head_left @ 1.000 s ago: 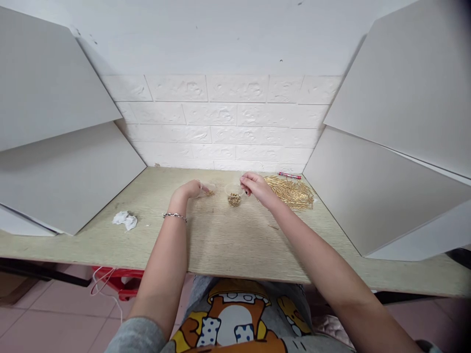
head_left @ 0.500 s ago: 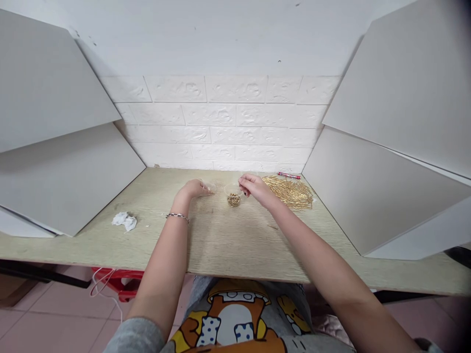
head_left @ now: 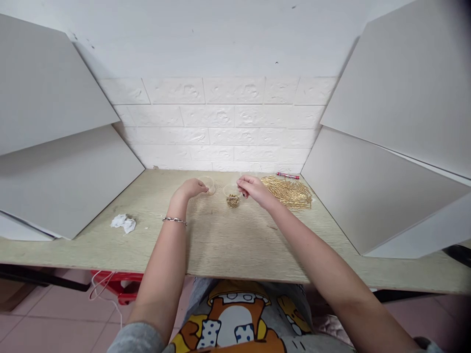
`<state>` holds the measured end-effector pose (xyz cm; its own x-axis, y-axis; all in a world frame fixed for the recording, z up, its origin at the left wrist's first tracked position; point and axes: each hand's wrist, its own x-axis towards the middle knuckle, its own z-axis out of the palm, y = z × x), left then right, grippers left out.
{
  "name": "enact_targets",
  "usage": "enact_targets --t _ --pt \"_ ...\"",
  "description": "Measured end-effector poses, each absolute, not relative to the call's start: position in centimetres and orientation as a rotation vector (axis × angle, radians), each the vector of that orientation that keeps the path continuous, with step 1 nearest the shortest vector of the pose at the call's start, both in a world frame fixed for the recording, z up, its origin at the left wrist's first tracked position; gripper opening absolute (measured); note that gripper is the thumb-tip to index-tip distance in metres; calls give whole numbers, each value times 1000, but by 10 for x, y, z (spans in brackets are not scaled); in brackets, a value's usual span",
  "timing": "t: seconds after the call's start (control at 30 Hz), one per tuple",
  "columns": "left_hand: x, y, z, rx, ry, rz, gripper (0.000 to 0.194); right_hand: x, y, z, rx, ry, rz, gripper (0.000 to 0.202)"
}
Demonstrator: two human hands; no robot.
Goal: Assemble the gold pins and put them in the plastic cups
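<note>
My left hand (head_left: pixel 192 188) reaches over a clear plastic cup (head_left: pixel 209 180), thumb and fingertips pinched together at its near side. Whatever lies between those fingertips is too small to make out. To the right stands a second clear plastic cup (head_left: pixel 227 189) with small brass-coloured pieces (head_left: pixel 233 201) in its bottom. My right hand (head_left: pixel 254 190) is closed at that cup's right rim, thumb and fingers pinching there. Just beyond my right hand, a spread pile of thin gold-coloured pins (head_left: pixel 289 192) lies on the table.
A red pen-like stick (head_left: pixel 287 175) lies behind the pile. Crumpled white tissue (head_left: pixel 123 223) rests on the left of the wooden table (head_left: pixel 235 245). Grey-white panels (head_left: pixel 73 176) stand at both sides, and a white brick-patterned wall (head_left: pixel 221 116) closes the back.
My left hand's fingers have drawn back from inside the left cup to its near side and pinched together. My right hand stays at the right cup's rim. The view has shifted slightly.
</note>
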<state>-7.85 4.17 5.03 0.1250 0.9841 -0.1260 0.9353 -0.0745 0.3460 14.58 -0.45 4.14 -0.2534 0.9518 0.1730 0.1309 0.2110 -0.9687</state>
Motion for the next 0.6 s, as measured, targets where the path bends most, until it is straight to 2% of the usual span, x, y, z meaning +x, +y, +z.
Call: enact_targets --t 0.23,0.6 --pt "-78 37 54 2098 1837 98 24 146 -4 39 -1053 -1621 1138 19" --pt "-70 41 51 1991 1785 593 26 146 -2 37 -1080 -1637 1146 20"
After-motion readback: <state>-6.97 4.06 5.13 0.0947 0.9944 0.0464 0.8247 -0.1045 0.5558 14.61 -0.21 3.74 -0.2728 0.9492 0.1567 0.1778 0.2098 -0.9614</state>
